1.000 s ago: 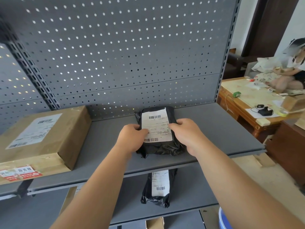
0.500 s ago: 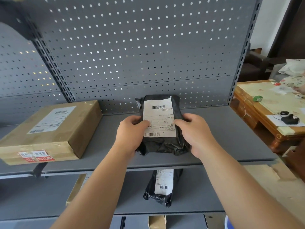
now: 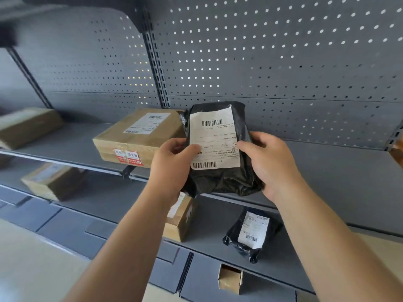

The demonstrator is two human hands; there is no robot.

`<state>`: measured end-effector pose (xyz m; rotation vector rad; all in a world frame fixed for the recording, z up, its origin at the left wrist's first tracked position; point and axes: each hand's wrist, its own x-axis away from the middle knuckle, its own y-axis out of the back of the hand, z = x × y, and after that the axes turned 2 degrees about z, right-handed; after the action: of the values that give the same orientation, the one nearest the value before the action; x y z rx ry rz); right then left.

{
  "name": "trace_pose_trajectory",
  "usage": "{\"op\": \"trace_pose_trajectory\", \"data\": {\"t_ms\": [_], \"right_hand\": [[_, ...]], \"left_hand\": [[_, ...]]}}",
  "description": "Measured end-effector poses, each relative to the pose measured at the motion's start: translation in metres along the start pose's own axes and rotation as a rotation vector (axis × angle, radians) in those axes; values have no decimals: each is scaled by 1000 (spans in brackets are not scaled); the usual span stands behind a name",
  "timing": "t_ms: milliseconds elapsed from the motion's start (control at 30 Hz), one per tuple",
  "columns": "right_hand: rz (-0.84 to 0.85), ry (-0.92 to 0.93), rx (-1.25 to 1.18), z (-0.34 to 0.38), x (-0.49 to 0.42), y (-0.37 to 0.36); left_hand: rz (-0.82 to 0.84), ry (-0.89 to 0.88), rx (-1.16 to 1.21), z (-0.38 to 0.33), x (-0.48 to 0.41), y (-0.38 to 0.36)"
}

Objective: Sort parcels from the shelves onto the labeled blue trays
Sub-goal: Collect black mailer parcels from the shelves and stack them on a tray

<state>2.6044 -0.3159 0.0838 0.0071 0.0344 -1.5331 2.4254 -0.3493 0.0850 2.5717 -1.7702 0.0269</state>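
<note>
Parcel stockroom, by the evidence. Behind my grip: grey perforated back panel (image 3: 283, 62) on a slotted upright (image 3: 157, 68), metal shelf (image 3: 338, 171) under it. Left of my grip: taped cardboard box (image 3: 139, 138) with shipping label. Below my grip: poly-bag parcel (image 3: 253, 234) and brown box (image 3: 181, 216), both labelled. The black mailer (image 3: 220, 179) I hold in my left hand (image 3: 172, 162) and right hand (image 3: 270, 162) bears barcodes.

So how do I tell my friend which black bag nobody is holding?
Look at the grey shelves. On the lower shelf, right of a brown box, lies a black bag with a white label. The box is brown, and the other black bag is held above it.
</note>
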Motion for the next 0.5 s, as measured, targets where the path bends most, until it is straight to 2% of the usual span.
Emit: {"op": "trace_pose_trajectory", "data": {"t_ms": [233, 500], "right_hand": [[161, 49, -18, 14, 15, -92], [337, 73, -2, 13, 38, -240]], "left_hand": [[-111, -23, 49, -12, 7, 98], [-305, -45, 34, -7, 10, 246]]}}
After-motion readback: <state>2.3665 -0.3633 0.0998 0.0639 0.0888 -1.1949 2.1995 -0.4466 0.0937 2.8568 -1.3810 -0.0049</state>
